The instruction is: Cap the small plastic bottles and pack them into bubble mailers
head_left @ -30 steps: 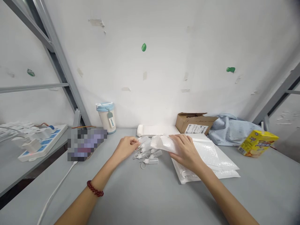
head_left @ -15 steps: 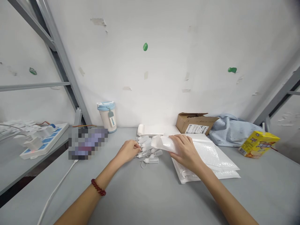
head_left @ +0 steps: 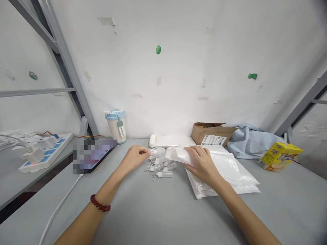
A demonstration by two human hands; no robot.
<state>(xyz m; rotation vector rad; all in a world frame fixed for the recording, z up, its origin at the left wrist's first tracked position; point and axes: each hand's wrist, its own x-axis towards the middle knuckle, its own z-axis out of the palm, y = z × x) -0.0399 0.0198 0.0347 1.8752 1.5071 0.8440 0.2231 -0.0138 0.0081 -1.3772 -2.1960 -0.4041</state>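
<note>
A pile of small clear plastic squeeze bottles (head_left: 164,174) with looped cap straps lies mid-table. My left hand (head_left: 135,158), wearing a dark red bead bracelet, pinches thumb and fingertips together at the pile's upper left edge, on a small squeeze bottle (head_left: 157,151). My right hand (head_left: 200,163) is wrapped round a white bubble mailer (head_left: 178,154), whose end points left over the pile. Under that hand and to its right lie more white bubble mailers (head_left: 227,170), stacked loosely. The right fingertips are partly hidden behind the held mailer.
Along the wall stand a cream tumbler with blue lid (head_left: 117,127), a flat white packet (head_left: 168,141), an open cardboard box (head_left: 212,133) and light blue cloth (head_left: 255,141). A yellow drink carton (head_left: 279,157) sits right. Left are a phone (head_left: 98,156), its cable (head_left: 61,204) and a power strip (head_left: 46,154).
My left hand has shifted slightly left and up, from the bottles' middle to their upper left edge. My right hand keeps its hold on the bubble mailer. The view has moved a little.
</note>
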